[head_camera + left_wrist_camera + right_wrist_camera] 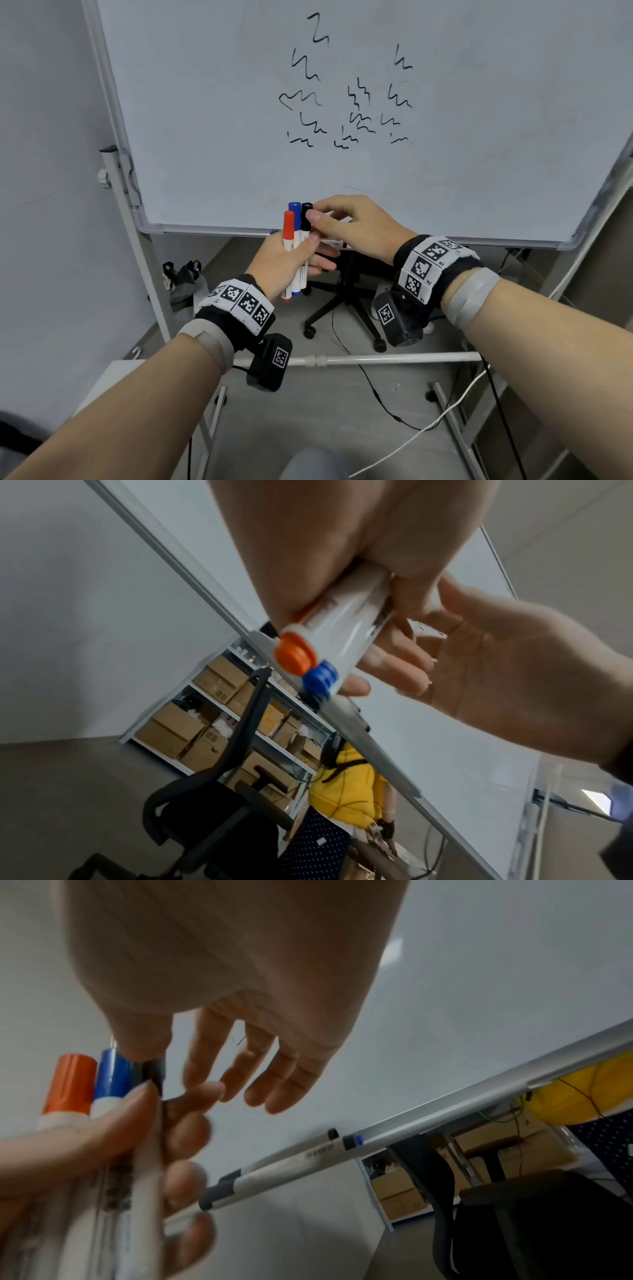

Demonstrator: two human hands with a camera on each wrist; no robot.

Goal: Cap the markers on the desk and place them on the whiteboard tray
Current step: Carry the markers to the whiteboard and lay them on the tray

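Left hand [287, 255] grasping 3 capped markers upright before the whiteboard [445, 154], red [288, 226], blue [294, 209], black [306, 214], right hand [352, 222] pinching the black cap, 2 markers [291, 1167] on the tray [479, 1099]

markers [297, 240] upright in left hand [287, 260]; whiteboard [342, 102] behind

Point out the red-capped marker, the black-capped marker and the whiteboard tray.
red-capped marker [288, 222]: head view, on its red cap.
black-capped marker [306, 215]: head view, on its black cap.
whiteboard tray [445, 1110]: right wrist view, on the bare metal rail.
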